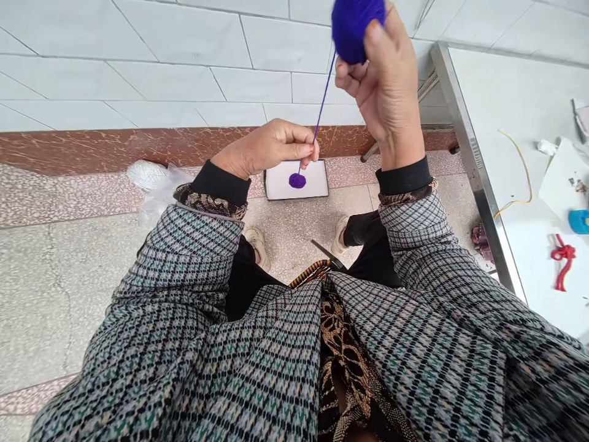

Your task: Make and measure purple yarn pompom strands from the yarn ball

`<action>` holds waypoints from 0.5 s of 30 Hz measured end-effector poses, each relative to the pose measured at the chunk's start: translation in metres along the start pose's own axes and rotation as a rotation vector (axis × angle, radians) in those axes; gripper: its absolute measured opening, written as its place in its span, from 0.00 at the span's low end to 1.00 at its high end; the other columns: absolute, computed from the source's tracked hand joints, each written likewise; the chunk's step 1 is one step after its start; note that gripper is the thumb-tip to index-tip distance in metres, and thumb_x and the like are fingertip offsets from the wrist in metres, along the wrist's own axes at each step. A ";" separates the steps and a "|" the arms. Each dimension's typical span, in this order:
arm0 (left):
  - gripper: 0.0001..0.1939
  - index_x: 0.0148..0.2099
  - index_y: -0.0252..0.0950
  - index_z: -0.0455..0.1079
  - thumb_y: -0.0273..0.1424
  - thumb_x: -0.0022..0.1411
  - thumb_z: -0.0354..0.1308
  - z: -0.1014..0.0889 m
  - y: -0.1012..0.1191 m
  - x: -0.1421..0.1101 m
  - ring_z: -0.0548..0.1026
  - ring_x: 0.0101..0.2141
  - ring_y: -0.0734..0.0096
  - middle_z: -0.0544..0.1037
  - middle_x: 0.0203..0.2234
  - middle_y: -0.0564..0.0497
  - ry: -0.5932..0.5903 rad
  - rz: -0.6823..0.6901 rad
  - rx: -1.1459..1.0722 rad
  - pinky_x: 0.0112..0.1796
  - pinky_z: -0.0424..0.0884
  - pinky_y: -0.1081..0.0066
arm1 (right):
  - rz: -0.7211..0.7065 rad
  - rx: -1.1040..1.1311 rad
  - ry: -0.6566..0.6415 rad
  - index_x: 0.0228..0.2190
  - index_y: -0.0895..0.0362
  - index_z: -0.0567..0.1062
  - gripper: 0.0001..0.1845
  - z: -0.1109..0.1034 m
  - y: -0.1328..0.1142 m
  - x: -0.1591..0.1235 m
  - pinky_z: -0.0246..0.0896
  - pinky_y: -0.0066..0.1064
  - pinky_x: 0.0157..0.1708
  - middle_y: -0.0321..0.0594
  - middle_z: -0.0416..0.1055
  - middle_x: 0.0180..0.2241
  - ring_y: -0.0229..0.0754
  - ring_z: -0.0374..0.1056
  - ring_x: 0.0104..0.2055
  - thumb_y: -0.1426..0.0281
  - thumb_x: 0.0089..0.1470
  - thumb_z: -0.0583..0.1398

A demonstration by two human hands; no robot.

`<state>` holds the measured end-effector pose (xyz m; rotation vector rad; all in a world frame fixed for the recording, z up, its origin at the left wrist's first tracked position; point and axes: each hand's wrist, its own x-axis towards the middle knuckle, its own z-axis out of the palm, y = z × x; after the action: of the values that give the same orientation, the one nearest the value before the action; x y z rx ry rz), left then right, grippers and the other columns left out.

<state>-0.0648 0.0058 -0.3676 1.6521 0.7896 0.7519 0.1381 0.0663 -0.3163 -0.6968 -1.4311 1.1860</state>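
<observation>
Now right fingers [375, 34] grip a yarn ball [352, 27], left fingers [302, 149] its strand [326, 92].

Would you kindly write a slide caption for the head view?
Right hand holds a purple yarn ball, left hand pinches its strand above a white tray.

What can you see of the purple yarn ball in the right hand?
The yarn ball is deep violet and rounded, and looks like soft thread wound tightly; slight blur hides fine detail. It is held up at the top of the view, right of centre, its upper part cut off by the picture edge. The right hand grips it, thumb against its side. A taut strand slants from its lower left down to the left hand.
</observation>
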 end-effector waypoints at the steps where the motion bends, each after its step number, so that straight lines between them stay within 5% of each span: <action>1: 0.13 0.34 0.36 0.80 0.38 0.67 0.71 0.000 0.003 -0.001 0.78 0.31 0.66 0.79 0.27 0.47 -0.019 -0.013 0.030 0.43 0.78 0.61 | -0.034 -0.061 0.062 0.42 0.49 0.66 0.25 0.002 0.004 0.002 0.69 0.28 0.31 0.37 0.70 0.38 0.42 0.68 0.35 0.55 0.42 0.63; 4: 0.10 0.34 0.37 0.81 0.37 0.66 0.71 -0.001 0.010 -0.003 0.80 0.32 0.63 0.79 0.26 0.47 -0.037 -0.021 0.081 0.42 0.78 0.61 | -0.016 -0.278 -0.004 0.34 0.45 0.72 0.17 -0.003 0.022 0.003 0.65 0.31 0.30 0.38 0.75 0.38 0.47 0.68 0.42 0.62 0.37 0.65; 8: 0.14 0.31 0.38 0.78 0.40 0.66 0.69 -0.009 0.011 -0.008 0.74 0.29 0.69 0.78 0.25 0.49 0.050 0.020 0.077 0.36 0.73 0.62 | 0.159 -0.505 -0.470 0.37 0.48 0.82 0.18 -0.024 0.040 -0.001 0.66 0.28 0.37 0.37 0.82 0.38 0.43 0.71 0.41 0.64 0.38 0.68; 12: 0.17 0.29 0.39 0.74 0.43 0.65 0.69 -0.017 0.003 -0.010 0.70 0.29 0.73 0.77 0.25 0.51 0.093 0.063 0.029 0.35 0.68 0.64 | 0.378 -0.245 -1.029 0.45 0.60 0.81 0.25 -0.038 0.039 -0.004 0.68 0.23 0.39 0.40 0.82 0.40 0.37 0.73 0.42 0.58 0.49 0.74; 15: 0.14 0.32 0.38 0.76 0.42 0.65 0.69 -0.019 -0.008 -0.008 0.72 0.31 0.69 0.77 0.26 0.51 0.142 0.003 0.027 0.37 0.70 0.64 | 0.396 0.010 -1.146 0.46 0.60 0.77 0.24 -0.042 0.035 -0.006 0.71 0.25 0.43 0.41 0.80 0.41 0.37 0.74 0.43 0.56 0.60 0.75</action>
<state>-0.0855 0.0113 -0.3722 1.6375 0.9005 0.8717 0.1726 0.0843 -0.3551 -0.2525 -2.2576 2.0750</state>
